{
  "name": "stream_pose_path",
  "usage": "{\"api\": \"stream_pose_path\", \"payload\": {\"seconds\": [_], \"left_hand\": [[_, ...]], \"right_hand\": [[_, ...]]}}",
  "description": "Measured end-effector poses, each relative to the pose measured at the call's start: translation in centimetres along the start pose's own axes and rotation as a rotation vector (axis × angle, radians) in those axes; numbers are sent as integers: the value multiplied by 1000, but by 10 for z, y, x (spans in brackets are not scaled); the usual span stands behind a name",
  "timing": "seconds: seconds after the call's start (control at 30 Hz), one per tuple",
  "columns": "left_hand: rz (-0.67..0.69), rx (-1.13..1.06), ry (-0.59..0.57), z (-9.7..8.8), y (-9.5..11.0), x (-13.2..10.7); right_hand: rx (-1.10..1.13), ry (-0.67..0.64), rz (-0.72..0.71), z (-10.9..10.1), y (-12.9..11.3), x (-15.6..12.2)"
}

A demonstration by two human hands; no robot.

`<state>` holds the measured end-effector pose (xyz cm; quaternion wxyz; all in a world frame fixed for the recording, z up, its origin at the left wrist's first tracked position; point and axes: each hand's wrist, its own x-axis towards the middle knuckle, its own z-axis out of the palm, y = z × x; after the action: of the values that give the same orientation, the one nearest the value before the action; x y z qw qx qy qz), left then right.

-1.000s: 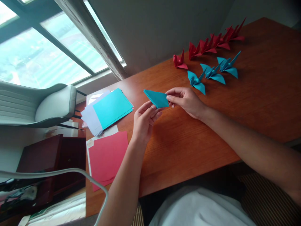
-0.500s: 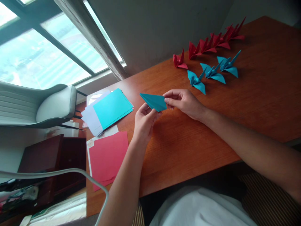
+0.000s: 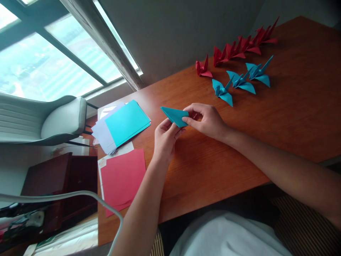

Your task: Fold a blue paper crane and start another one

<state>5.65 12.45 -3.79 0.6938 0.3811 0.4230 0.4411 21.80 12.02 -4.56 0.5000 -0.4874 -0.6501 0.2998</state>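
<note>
A piece of blue folded paper (image 3: 174, 115), kite-like with its narrow tip pointing up and left, is held above the wooden table between both hands. My left hand (image 3: 165, 137) grips its lower edge, thumb on the near face and fingers behind. At the wide right end, my right hand (image 3: 206, 119) pinches the paper between thumb and fingers. The fingertips behind the paper are partly hidden. Beyond my right hand stand three blue paper cranes (image 3: 222, 93) in a slanting row.
Several red paper cranes (image 3: 205, 68) line the table's far edge. To the left lie blue sheets (image 3: 128, 122) over white ones, and red sheets (image 3: 122, 176) nearer me. A pale cable (image 3: 80, 193) crosses the lower left, with a chair (image 3: 64, 119) beyond the table.
My right thumb has moved left and down over the paper's wide end. The folded paper has shifted slightly right and looks narrower. My left hand has moved slightly right with it.
</note>
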Motion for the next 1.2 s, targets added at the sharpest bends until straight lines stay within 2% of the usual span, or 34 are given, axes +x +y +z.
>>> {"api": "stream_pose_path", "payload": {"seconds": [0.13,0.23,0.43,0.57,0.7,0.8,0.9,1.03,1.13,1.2], "left_hand": [[-11,-4,-2,1,-1,-1],[-8,-3,5,2,-1,-2],[22,-17,21,7,-2,-3],[38,-54,51,7,-3,-2],[52,-83,75,7,-3,-2],[56,-52,73,7,-4,-2],[79,11,49,8,-7,-3],[118,74,-4,7,-10,-3],[151,144,3,6,-9,-3],[173,174,14,6,-7,-3]], "right_hand": [[2,15,-5,2,2,0],[-77,36,-78,3,2,-1],[-400,18,-287,6,1,-6],[-617,-64,-369,7,-6,-11],[-758,-155,-394,11,-16,-15],[-798,-146,-358,12,-19,-16],[-762,-98,-289,11,-15,-14],[-602,-35,-167,8,-7,-11],[-391,-14,-99,5,-2,-7],[-153,-10,-22,4,-1,-3]]}}
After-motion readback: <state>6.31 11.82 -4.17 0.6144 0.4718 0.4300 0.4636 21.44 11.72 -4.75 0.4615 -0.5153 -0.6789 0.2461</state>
